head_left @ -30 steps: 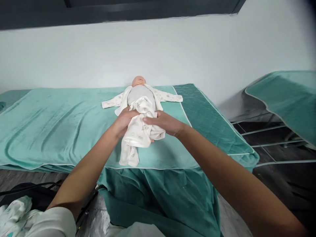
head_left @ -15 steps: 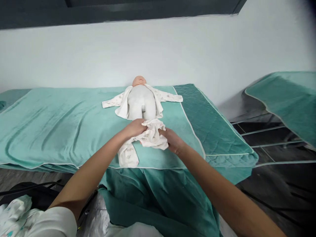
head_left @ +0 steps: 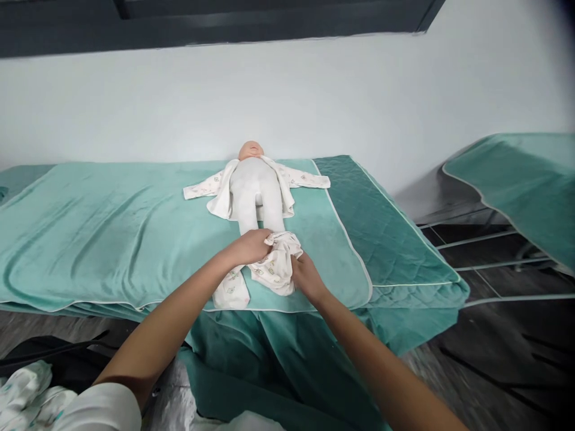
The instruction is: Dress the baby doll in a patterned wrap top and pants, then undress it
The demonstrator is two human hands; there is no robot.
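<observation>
A baby doll (head_left: 256,179) with a pale cloth body lies on its back, head toward the wall. Its arms are inside a white printed baby jacket (head_left: 218,206) that hangs open at the front. At the doll's feet, my left hand (head_left: 252,245) and my right hand (head_left: 306,275) grip bunched white printed baby pants (head_left: 278,272) from either side. One pant leg lies flat below my left hand, close to the bed's front edge. The doll's feet are hidden behind my left hand and the gathered cloth.
A green blanket (head_left: 112,227) covers the bed, over a quilted green mattress cover (head_left: 381,233) at the right. Another green-covered bed (head_left: 530,185) with metal rails stands farther right. White printed cloths (head_left: 27,389) lie at lower left. A white wall (head_left: 287,96) runs behind.
Both hands have come slightly nearer to me with the bunched pants, and more of the doll's legs shows. My right hand has turned lower along the cloth.
</observation>
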